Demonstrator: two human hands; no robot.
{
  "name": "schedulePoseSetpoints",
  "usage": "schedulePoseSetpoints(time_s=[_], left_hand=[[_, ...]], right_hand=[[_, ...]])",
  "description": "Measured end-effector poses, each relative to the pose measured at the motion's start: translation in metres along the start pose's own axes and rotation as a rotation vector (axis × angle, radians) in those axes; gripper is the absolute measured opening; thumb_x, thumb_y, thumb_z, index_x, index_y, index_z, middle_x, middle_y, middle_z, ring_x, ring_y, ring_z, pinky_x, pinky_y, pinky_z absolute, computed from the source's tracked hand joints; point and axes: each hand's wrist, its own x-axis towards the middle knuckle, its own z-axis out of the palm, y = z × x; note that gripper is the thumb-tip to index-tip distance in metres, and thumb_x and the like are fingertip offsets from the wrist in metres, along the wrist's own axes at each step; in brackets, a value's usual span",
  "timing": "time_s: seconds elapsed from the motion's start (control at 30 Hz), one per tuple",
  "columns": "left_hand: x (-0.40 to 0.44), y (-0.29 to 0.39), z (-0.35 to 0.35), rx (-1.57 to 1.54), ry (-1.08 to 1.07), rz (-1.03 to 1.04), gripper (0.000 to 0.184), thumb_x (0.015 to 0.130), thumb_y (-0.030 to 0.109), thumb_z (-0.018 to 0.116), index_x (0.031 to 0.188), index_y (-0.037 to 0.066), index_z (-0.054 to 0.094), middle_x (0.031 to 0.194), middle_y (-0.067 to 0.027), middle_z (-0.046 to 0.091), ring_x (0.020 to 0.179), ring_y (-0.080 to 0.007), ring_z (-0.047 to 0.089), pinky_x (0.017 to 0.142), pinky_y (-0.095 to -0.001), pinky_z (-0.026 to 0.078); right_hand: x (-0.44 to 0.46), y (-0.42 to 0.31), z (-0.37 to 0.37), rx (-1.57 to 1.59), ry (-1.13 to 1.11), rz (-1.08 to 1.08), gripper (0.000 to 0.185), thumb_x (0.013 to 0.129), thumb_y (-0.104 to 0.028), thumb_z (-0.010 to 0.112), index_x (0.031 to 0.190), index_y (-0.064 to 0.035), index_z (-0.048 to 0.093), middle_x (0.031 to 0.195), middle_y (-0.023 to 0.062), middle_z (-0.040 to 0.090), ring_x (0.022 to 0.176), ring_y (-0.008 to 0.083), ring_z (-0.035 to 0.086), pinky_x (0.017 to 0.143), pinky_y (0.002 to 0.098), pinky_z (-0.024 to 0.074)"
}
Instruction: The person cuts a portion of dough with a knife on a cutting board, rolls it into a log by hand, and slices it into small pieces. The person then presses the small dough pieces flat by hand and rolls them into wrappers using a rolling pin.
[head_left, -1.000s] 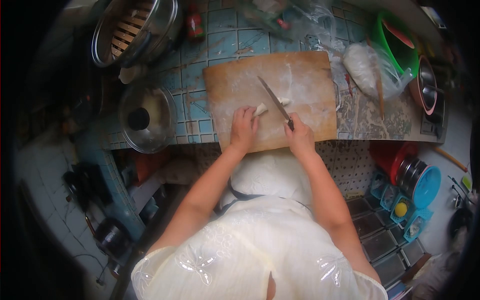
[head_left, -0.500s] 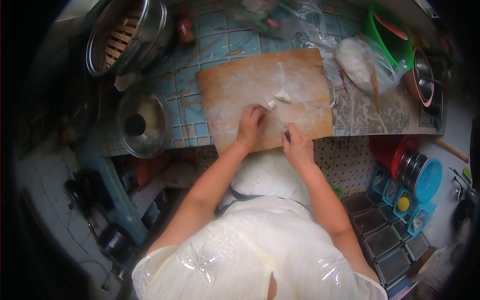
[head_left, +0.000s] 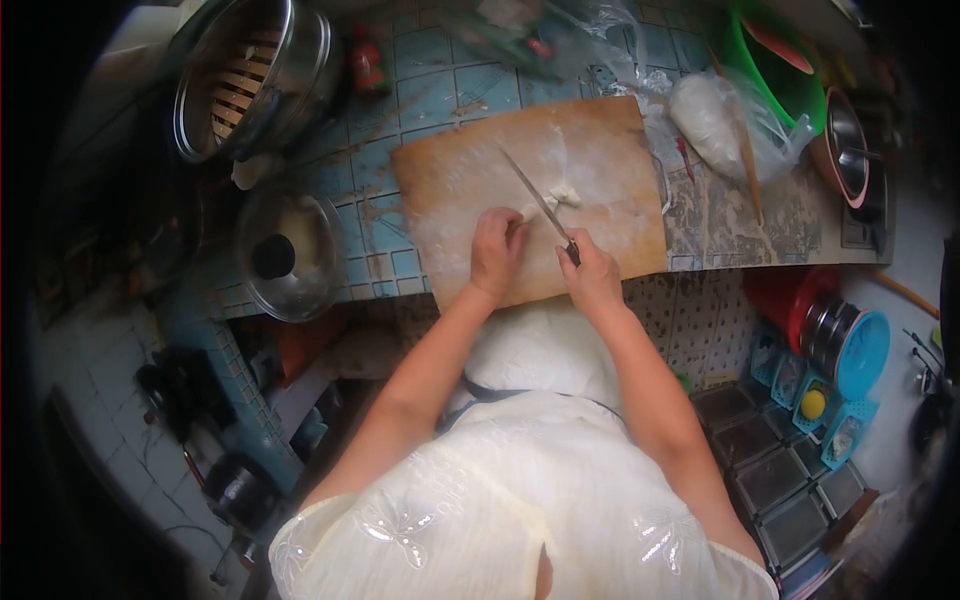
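Observation:
My right hand (head_left: 594, 272) is wrapped round the dark handle of a kitchen knife (head_left: 535, 193). Its long blade slants up and to the left over a floured wooden board (head_left: 450, 190). White dough pieces (head_left: 565, 195) lie just right of the blade. On the blade's left side, my left hand (head_left: 494, 250) has its fingers curled at a small pale dough end (head_left: 529, 214), mostly covered by the fingertips and blurred.
A lidded glass pan (head_left: 290, 250) stands left of the board, below a steamer pot (head_left: 300, 80). To the right are a plastic bag of flour-like white stuff (head_left: 708, 120), a wooden rolling pin (head_left: 750, 165), a green basin (head_left: 745, 60) and a bowl (head_left: 845, 150).
The knife blade has turned so its flat side now shows, and it reaches further up the board. My left hand has shifted slightly left, away from the dough pieces.

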Motion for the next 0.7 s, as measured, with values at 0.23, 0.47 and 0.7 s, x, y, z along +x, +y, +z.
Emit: schedulePoseSetpoints(time_s=[0.23, 0.47, 0.7], left_hand=[[-0.002, 0.000, -0.004, -0.016, 0.025, -0.063, 0.019, 0.074, -0.003, 0.066, 0.090, 0.002, 0.057, 0.089, -0.0147, 0.057, 0.081, -0.0329, 0.058, 0.070, -0.0380, 0.048], [-0.002, 0.000, -0.006, 0.028, 0.009, -0.030, 0.021, 0.072, -0.004, 0.066, 0.090, 0.001, 0.057, 0.090, -0.0145, 0.058, 0.082, -0.0331, 0.058, 0.070, -0.0391, 0.047], [-0.006, -0.002, -0.007, 0.062, -0.022, -0.036, 0.024, 0.071, -0.005, 0.065, 0.093, 0.002, 0.059, 0.095, -0.0146, 0.059, 0.088, -0.0342, 0.057, 0.075, -0.0401, 0.047]], right_hand=[[-0.021, -0.015, -0.007, -0.084, -0.025, -0.072, 0.025, 0.085, -0.012, 0.061, 0.108, -0.0085, 0.053, 0.085, 0.0162, 0.064, 0.075, 0.0399, 0.061, 0.062, 0.0476, 0.0474], [-0.020, -0.010, -0.005, -0.169, -0.050, -0.093, 0.029, 0.082, -0.010, 0.061, 0.109, -0.0080, 0.052, 0.086, 0.0164, 0.063, 0.074, 0.0407, 0.061, 0.064, 0.0484, 0.0479], [0.000, -0.005, 0.016, -0.213, -0.159, -0.002, 0.027, 0.081, -0.012, 0.063, 0.104, -0.0069, 0.050, 0.083, 0.0189, 0.062, 0.074, 0.0410, 0.061, 0.064, 0.0489, 0.0476]])
